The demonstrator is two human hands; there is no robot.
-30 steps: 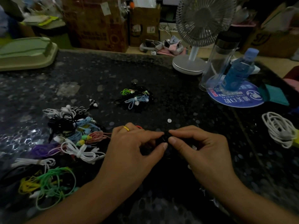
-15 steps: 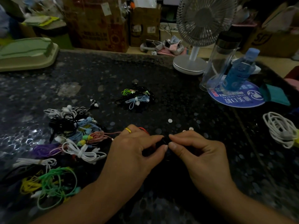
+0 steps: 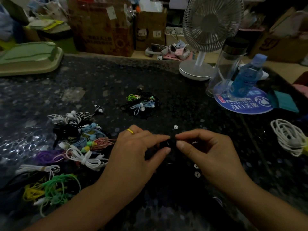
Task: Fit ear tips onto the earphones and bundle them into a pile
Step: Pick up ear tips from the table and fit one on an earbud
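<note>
**Two hands pinch one small black earphone**

Both hands meet in the middle, low over the dark speckled surface [image 3: 166, 77]. The left hand [image 3: 133, 152] has a gold ring [image 3: 130, 131] on one finger. Its thumb and first finger curl in and pinch a small black earphone [image 3: 170, 144]. The right hand [image 3: 208, 154] pinches the same black earphone from the other side, with its fingertips almost touching the left ones. The black piece is dark and mostly hidden, so I cannot tell if an ear tip is on it.

Just past the fingertips lies one loose white ear tip [image 3: 175, 127]. Two more white ear tips [image 3: 197, 174] lie close under the right hand, near the wrist.

To the left of the left hand is a big messy heap of earphones [image 3: 75, 139] in white, black, blue, pink, purple, green and yellow. Farther away from the hands, straight ahead, sits a small pile of bundled earphones [image 3: 141, 104] in green, black and light blue. It is well apart from both hands.

Far to the right of the right hand lies a coiled white cable [image 3: 288, 135]. Beyond the right hand stand a white fan [image 3: 211, 24], a clear bottle [image 3: 228, 64] and a blue bottle [image 3: 246, 77] on a round blue mat [image 3: 241, 105].
</note>
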